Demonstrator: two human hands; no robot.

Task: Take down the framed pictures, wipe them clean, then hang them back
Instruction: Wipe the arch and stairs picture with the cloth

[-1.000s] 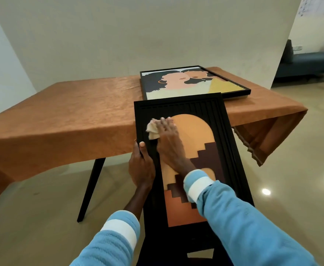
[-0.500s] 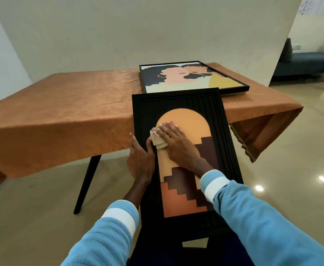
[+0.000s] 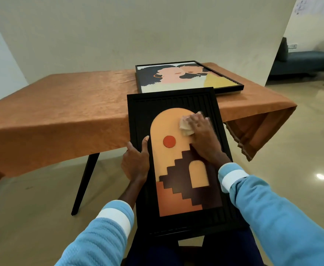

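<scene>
Head view, centre: black-framed arch picture (image 3: 138,112), held sloping, lower end at 6 o'clock over the lap, upper end at 12 o'clock reaching past the near edge of the surface (image 3: 71,104). On its 9 o'clock side, left grip (image 3: 136,162) closed round the frame edge, thumb laid up along the front. At 2 o'clock on the orange arch, right grip (image 3: 203,135) with fingers stretched out flat, pressing a crumpled pale cloth (image 3: 186,128) against the picture face; fingertips slightly blurred. Below the cloth, at 8 o'clock from it, a red disc and dark stepped shapes of the artwork. At 12 o'clock beyond, lying flat on the orange-draped surface, a second framed picture (image 3: 188,77) of two faces, its near edge hidden behind the arch picture's top. Far off at 2 o'clock, a dark blue sofa (image 3: 307,60). Light blue sleeves (image 3: 276,217) with white bands on both arms.
</scene>
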